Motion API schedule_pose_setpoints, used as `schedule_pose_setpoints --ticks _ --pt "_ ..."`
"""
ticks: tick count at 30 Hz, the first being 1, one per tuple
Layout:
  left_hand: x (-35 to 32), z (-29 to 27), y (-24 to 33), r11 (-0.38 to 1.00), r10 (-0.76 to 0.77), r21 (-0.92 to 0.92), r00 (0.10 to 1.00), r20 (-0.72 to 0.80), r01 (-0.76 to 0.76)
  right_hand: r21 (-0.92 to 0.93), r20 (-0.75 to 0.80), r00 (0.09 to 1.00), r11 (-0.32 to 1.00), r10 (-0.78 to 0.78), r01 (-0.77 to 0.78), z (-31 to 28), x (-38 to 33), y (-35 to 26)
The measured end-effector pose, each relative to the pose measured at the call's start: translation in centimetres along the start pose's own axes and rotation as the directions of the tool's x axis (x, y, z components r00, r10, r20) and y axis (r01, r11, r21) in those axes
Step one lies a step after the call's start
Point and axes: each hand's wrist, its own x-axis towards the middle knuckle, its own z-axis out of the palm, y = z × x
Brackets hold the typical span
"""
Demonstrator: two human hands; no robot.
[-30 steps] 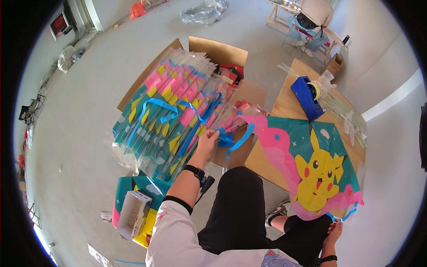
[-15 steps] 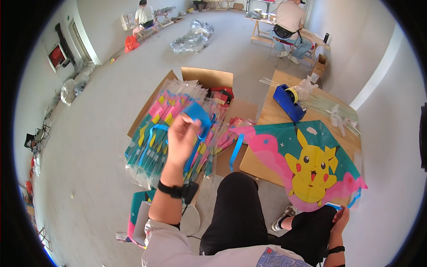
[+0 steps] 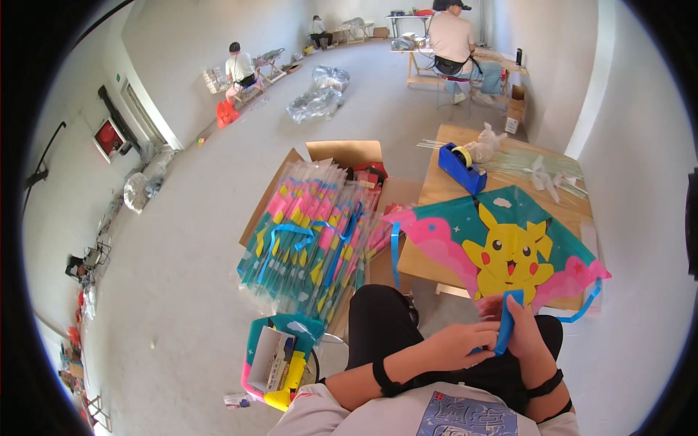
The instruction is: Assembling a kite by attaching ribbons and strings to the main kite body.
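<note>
A flat kite [image 3: 518, 256], green and pink with a yellow cartoon figure, lies over the near edge of the wooden table and reaches toward my lap. In front of its lower part I hold a folded blue ribbon [image 3: 511, 312] upright. My right hand [image 3: 531, 336] is closed round it, and the fingers of my left hand [image 3: 465, 346] pinch its lower end. Blue tails hang from both side corners of the kite. Part of the ribbon is hidden by my fingers.
Left of the table stands a cardboard box [image 3: 343, 151] of bagged kites [image 3: 305, 232]. A blue tape dispenser [image 3: 461, 168] and thin rods [image 3: 509, 173] lie on the wooden table [image 3: 429, 190]. By my left side is a small white open box [image 3: 270, 360]. Other people sit farther off.
My left hand has come from above the bagged kites to my lap with the blue ribbon. My right hand has risen from the kite's lower edge and now holds the ribbon too.
</note>
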Motion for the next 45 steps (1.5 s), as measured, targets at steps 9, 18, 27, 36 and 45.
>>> schedule_pose_setpoints --ticks 9,18,27,36,45 --pt "0.3 1.5 -1.0 0.987 -0.018 0.160 0.997 -0.074 0.029 -0.177 0.019 0.992 0.976 -0.127 0.129 -1.8 -3.2 -3.1" --pt "3.1 0.0 2.2 0.803 -0.331 -0.588 0.893 -0.305 0.097 -0.492 0.397 0.904 0.868 0.160 0.062 -1.5 -4.7 -2.6" --pt "3.2 0.5 2.0 0.807 -0.395 -0.582 0.823 -0.407 0.099 -0.276 0.060 0.997 0.959 -0.051 0.066 -1.6 -4.8 -0.6" --pt "3.2 0.9 1.4 0.760 -0.516 -0.633 0.731 -0.447 0.150 -0.232 -0.049 0.997 0.972 -0.057 0.044 -2.1 -4.2 0.0" --pt "2.6 1.6 -1.1 0.786 -0.375 -0.618 0.778 -0.503 -0.021 -0.372 -0.086 0.984 0.921 -0.159 0.116 -2.1 -4.3 1.0"
